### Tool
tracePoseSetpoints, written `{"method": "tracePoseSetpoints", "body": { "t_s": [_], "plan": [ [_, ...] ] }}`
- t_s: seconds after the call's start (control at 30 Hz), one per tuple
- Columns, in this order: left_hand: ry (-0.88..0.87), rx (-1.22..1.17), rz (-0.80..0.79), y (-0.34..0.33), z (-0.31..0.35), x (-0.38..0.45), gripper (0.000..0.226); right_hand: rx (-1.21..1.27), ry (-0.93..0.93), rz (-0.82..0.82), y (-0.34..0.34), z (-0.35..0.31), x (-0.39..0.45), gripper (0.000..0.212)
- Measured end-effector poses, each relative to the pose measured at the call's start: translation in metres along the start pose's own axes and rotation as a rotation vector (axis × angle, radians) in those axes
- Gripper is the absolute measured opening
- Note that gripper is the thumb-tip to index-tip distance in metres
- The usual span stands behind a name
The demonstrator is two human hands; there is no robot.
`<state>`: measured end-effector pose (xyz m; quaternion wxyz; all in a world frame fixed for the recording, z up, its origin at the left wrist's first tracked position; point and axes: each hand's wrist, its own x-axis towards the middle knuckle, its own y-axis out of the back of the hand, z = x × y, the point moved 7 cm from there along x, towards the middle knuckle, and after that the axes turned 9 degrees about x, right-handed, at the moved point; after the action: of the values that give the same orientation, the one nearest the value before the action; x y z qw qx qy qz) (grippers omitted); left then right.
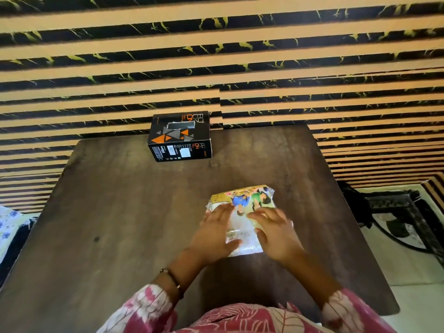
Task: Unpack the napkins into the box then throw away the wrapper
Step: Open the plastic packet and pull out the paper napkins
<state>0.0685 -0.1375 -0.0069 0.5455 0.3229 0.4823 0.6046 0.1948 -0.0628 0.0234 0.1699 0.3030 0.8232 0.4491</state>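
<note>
A pack of napkins [242, 203] in a clear plastic wrapper with a colourful cartoon print lies on the dark wooden table [120, 212], near the middle right. My left hand [213, 236] rests flat on the pack's left side, fingers spread. My right hand [276, 231] lies on its right side, fingers also apart. Neither hand is closed around the pack. A black box [180, 137] with orange triangles and a slot in its top stands at the table's far edge, apart from the pack.
A wall of tan and black-marble stripes [264, 56] rises behind the table. A patterned rug [396, 227] covers the floor to the right. Floral fabric [9, 227] shows at the left edge.
</note>
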Motion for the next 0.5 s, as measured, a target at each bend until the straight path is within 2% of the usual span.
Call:
{"method": "tracePoseSetpoints", "body": {
  "t_s": [0.07, 0.13, 0.3, 0.4, 0.5],
  "plan": [
    [-0.012, 0.124, -0.097, -0.011, 0.007, 0.012, 0.092, -0.06, 0.057, -0.198, -0.02, -0.01, 0.017, 0.043],
    [-0.004, 0.136, -0.142, -0.016, 0.008, 0.017, 0.094, -0.131, 0.081, -0.327, -0.032, -0.013, 0.028, 0.044],
    [0.022, 0.122, -0.136, -0.021, 0.002, 0.015, 0.1, -0.242, 0.149, -0.398, -0.026, -0.021, 0.044, 0.028],
    [0.025, 0.118, -0.121, -0.024, 0.0, 0.014, 0.1, -0.302, 0.174, -0.479, -0.026, -0.02, 0.05, 0.027],
    [0.027, 0.122, -0.121, -0.023, 0.001, 0.014, 0.098, -0.355, 0.192, -0.495, -0.022, -0.017, 0.053, 0.027]
  ]
}}
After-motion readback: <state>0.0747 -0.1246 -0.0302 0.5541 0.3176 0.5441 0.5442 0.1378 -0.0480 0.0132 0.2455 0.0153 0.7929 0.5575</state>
